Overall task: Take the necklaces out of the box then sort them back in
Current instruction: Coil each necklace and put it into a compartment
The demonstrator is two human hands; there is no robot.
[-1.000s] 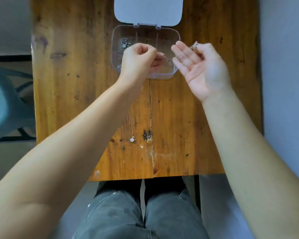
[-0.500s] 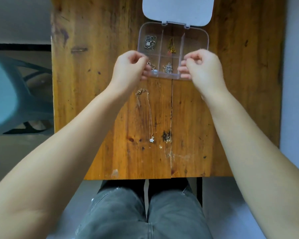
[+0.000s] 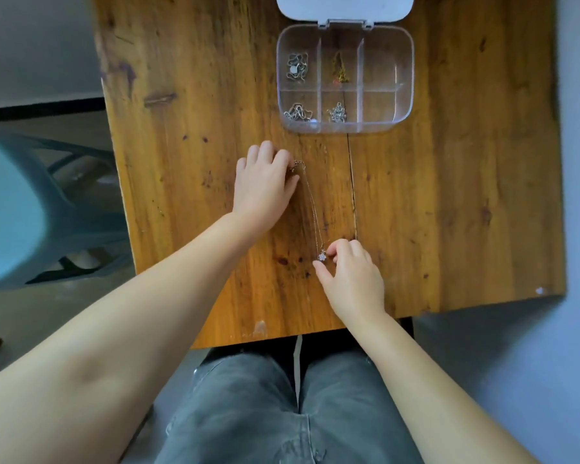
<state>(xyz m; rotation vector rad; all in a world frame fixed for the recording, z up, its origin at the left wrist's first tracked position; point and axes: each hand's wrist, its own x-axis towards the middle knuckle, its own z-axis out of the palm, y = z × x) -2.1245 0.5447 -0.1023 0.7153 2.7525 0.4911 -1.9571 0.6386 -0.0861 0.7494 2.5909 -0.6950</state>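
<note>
A clear plastic box [image 3: 402, 61] with several compartments stands open at the far middle of the table, its white lid [image 3: 344, 6] folded back. Several necklaces lie coiled in its left and middle compartments, among them a silver one [image 3: 296, 67] and a gold one [image 3: 340, 70]. The two right compartments hold nothing. A thin necklace [image 3: 312, 209] lies stretched out on the wood below the box. My left hand [image 3: 265, 190] rests palm down with its fingertips on the clasp end. My right hand [image 3: 354, 277] pinches the small pendant [image 3: 322, 256] between thumb and forefinger.
The wooden table [image 3: 466, 195] has a crack running down its middle and its near edge just above my lap. A teal plastic chair [image 3: 21, 212] stands to the left of the table. Grey floor lies on the right.
Both hands have come down from the box's front edge to the necklace on the table, the left to its clasp, the right to its pendant. The view has shifted.
</note>
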